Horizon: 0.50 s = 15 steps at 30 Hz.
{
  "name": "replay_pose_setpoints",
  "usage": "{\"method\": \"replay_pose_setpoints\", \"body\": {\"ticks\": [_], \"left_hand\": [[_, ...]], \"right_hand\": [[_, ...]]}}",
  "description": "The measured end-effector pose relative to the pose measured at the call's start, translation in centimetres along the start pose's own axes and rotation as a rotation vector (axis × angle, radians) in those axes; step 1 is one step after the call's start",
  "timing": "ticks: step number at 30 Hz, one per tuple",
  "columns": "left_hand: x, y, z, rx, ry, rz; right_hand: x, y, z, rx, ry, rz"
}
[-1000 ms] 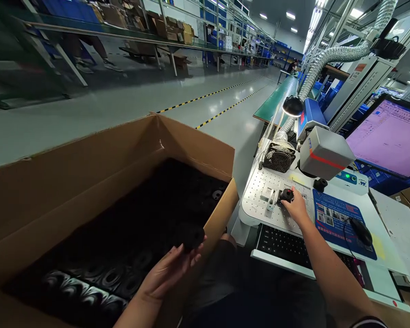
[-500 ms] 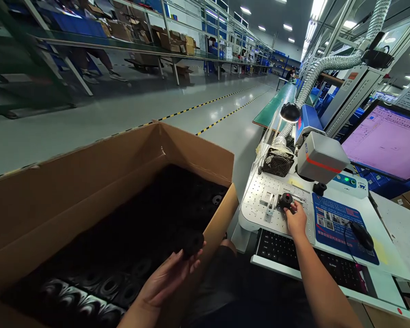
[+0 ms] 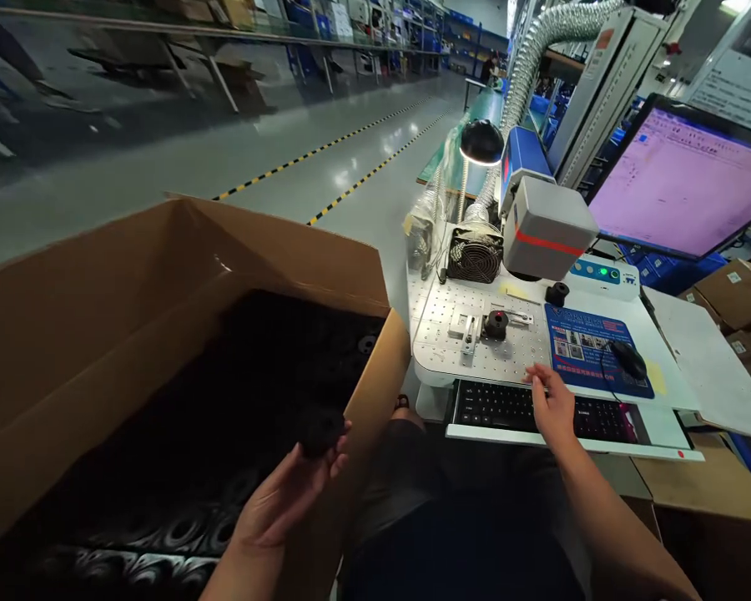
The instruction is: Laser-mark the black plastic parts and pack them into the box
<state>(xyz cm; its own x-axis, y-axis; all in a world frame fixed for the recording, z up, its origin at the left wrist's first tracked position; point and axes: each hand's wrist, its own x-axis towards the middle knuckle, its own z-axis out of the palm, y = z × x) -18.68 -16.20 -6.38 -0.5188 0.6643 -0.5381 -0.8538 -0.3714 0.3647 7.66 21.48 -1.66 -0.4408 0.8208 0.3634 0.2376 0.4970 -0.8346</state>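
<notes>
My left hand (image 3: 288, 492) is closed on a black round part (image 3: 319, 431), held over the right side of an open cardboard box (image 3: 375, 367). Inside the box, black parts with round holes (image 3: 184, 530) lie in rows, most of them lost in shadow. Nothing is in my right hand (image 3: 551, 409), whose loosely bent fingers hover above the keyboard (image 3: 497, 406). A second black cylindrical part (image 3: 496, 325) stands against metal stops (image 3: 469, 335) on the perforated white plate (image 3: 438, 342), with a red light dot on it.
Above the plate hangs a grey machine head (image 3: 547, 229) with a red stripe. Near it are a fan (image 3: 474, 260), a lamp (image 3: 481, 142) and another black part (image 3: 556, 294). A mouse (image 3: 627, 359) rests on a blue mat (image 3: 592, 334); a monitor (image 3: 682, 184) stands at right.
My right hand has let go of the black part on the plate and drawn back toward the keyboard. The left still holds its part; the view has shifted right and down.
</notes>
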Motion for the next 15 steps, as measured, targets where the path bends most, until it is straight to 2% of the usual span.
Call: {"method": "replay_pose_setpoints", "body": {"ticks": [3,6,9,15], "left_hand": [[0.1,0.0,0.2,0.031,-0.008,0.025],[-0.1,-0.1,0.5,0.081,-0.040,0.061],[-0.3,-0.3,0.7,0.110,-0.060,0.088],[-0.6,-0.4,1.1,0.120,-0.042,0.114]], "right_hand": [[-5.4,0.8,-1.1,-0.058,-0.091,-0.004],[-8.6,2.0,-1.0,-0.094,-0.131,-0.013],[-9.5,2.7,-0.8,-0.116,-0.153,-0.017],[-8.9,2.7,-0.9,-0.143,-0.192,0.042]]}}
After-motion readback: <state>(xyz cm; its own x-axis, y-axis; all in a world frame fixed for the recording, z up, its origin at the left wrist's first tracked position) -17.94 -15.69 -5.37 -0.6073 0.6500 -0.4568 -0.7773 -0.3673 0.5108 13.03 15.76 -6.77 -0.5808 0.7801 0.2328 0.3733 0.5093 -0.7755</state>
